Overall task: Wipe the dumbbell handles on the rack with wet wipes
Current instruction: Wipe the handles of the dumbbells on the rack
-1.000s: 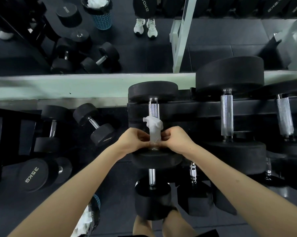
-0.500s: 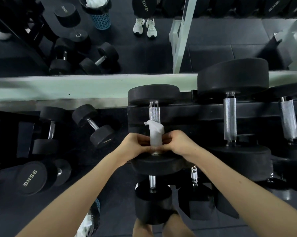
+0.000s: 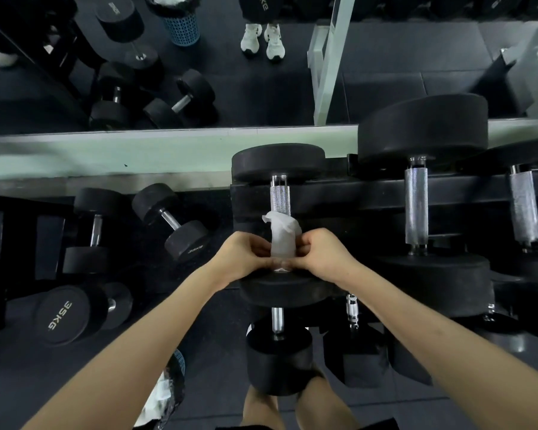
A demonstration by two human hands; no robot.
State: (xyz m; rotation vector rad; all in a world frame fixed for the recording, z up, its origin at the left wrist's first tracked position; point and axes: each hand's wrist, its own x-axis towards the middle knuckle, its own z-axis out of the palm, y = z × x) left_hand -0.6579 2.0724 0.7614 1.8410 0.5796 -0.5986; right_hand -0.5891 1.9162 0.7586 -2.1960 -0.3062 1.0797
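A white wet wipe [image 3: 282, 237] is wrapped around the near end of a knurled steel dumbbell handle [image 3: 280, 198] on the top shelf of the black rack [image 3: 339, 193]. My left hand [image 3: 244, 254] grips the wipe from the left. My right hand [image 3: 322, 252] grips it from the right, fingers curled round the handle. The far half of the handle is bare. That dumbbell's near black head [image 3: 284, 290] lies just under my wrists.
Two larger dumbbells with bare handles [image 3: 416, 206] [image 3: 523, 209] sit to the right on the rack. Lower shelves hold more dumbbells [image 3: 278, 355]. Loose dumbbells [image 3: 171, 221] lie on the floor at left. A bin with used wipes [image 3: 168, 389] stands by my feet. A mirror runs behind.
Both hands stay on the wipe at the handle's near end; the wipe has bunched and shifted slightly along the handle. My view has drifted a little.
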